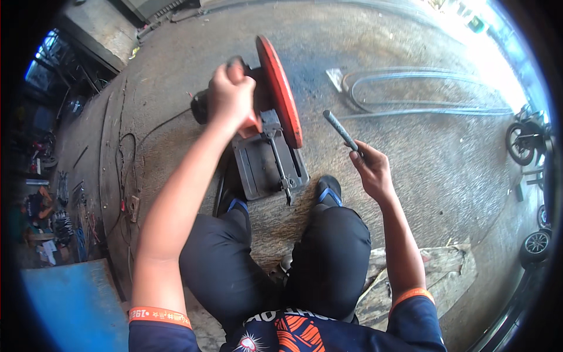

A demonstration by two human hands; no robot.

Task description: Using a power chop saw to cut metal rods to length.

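The person's left hand (233,100) is wrapped around the handle of a cut-off saw (253,124), fingers curled in a firm grasp, with the red disc-shaped part (280,88) just to the right of those fingers. The saw's grey base (252,170) lies below them, toward the person's feet, with the clamp screw (278,157) along its right part. The right hand (373,171) grasps a short grey bar (339,128) near its lower end between thumb and fingers; the rest of it juts up and left beyond the fingertips, apart from the red part. Looped pale strips (422,110) lie on the floor farther out, above and right of the right fingers. The step in hand looks like handling a piece at the saw between cuts, though whether it is being loaded or taken away cannot be told, nor whether the disc spins. Loading it would call for steady left fingers on the handle while the right fingers lower the bar leftward and align it with the clamp.
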